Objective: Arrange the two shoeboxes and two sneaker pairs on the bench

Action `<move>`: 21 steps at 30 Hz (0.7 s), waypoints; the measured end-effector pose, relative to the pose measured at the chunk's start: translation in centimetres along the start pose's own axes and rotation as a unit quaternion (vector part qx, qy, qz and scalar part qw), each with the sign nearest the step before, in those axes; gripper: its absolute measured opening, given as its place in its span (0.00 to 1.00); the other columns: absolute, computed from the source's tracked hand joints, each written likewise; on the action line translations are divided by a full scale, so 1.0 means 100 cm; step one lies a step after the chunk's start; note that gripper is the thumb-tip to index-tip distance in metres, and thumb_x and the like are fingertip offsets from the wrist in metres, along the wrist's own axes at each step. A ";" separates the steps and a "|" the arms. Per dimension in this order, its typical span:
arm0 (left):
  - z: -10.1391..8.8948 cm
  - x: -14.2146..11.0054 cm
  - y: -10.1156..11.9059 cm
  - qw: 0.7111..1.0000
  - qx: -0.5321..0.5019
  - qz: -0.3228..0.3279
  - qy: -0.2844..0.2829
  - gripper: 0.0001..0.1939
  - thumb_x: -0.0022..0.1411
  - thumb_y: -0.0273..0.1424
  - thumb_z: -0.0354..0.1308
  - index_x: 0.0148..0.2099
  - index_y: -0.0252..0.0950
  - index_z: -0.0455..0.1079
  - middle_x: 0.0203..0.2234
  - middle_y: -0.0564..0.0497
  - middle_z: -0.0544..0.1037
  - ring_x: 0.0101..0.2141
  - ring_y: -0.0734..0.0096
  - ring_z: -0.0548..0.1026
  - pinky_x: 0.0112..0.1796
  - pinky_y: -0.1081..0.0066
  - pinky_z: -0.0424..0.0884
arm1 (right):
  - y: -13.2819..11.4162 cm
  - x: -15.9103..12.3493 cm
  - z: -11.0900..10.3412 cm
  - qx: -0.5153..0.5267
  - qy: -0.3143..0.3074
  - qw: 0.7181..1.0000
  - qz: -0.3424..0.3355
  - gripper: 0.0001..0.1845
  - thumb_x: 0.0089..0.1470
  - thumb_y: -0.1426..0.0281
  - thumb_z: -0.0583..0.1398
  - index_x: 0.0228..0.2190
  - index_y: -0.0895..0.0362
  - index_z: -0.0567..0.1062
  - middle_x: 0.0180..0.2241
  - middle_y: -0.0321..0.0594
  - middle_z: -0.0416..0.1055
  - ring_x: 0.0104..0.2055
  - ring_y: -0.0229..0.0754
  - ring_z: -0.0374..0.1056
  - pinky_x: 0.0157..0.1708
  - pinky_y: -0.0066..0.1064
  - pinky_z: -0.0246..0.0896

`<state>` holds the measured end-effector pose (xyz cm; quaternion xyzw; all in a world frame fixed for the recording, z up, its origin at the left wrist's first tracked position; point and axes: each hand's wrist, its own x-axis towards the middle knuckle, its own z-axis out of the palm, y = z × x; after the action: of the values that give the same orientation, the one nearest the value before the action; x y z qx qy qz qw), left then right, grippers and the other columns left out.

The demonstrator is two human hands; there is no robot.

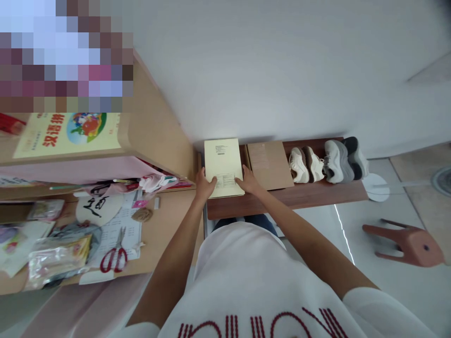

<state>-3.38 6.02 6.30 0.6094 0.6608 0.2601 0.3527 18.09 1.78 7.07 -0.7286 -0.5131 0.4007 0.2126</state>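
Note:
A pale yellow box with small printed text lies at the left end of a brown wooden shelf. My left hand is closed on its left side, the thumb lying over the top. On the opposite side, my right hand grips the box with its thumb at the edge. Right of that hand sits a brown cardboard box. Whether the pale box rests fully on the shelf I cannot tell.
White sneakers and grey-white sneakers stand along the shelf's right part. A pink stool is on the floor at right. The desk at left holds red-handled scissors, papers and plastic packets. A wall rises behind the shelf.

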 end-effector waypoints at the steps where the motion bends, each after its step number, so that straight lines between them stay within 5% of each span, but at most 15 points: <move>1: 0.000 0.002 0.000 1.000 -0.001 -0.002 -0.002 0.37 0.58 0.35 0.62 0.67 0.33 0.58 0.65 0.36 0.63 0.66 0.50 0.58 0.66 0.53 0.52 | 0.000 0.002 0.001 0.003 0.000 1.000 0.008 0.48 0.55 0.63 0.60 0.69 0.63 0.45 0.70 0.56 0.49 0.73 0.56 0.43 0.70 0.49 0.42; 14: 0.010 0.023 -0.012 0.995 -0.086 -0.055 -0.011 0.45 0.53 0.40 0.68 0.69 0.35 0.54 0.69 0.35 0.55 0.69 0.50 0.53 0.67 0.55 0.48 | -0.003 0.025 0.014 0.069 0.029 0.994 0.076 0.48 0.55 0.60 0.61 0.69 0.62 0.46 0.70 0.58 0.47 0.73 0.58 0.41 0.69 0.53 0.43; 21: 0.017 0.023 -0.023 0.987 -0.126 -0.096 -0.019 0.39 0.53 0.39 0.69 0.64 0.35 0.62 0.64 0.35 0.66 0.65 0.51 0.63 0.65 0.55 0.55 | 0.004 0.027 0.023 0.070 0.035 0.991 0.105 0.47 0.56 0.59 0.62 0.68 0.63 0.49 0.68 0.61 0.52 0.71 0.58 0.49 0.67 0.53 0.49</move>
<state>-3.48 7.87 3.13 0.4987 0.6713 0.2947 0.4623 16.90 3.88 4.50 -0.7755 -0.3969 0.4297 0.2376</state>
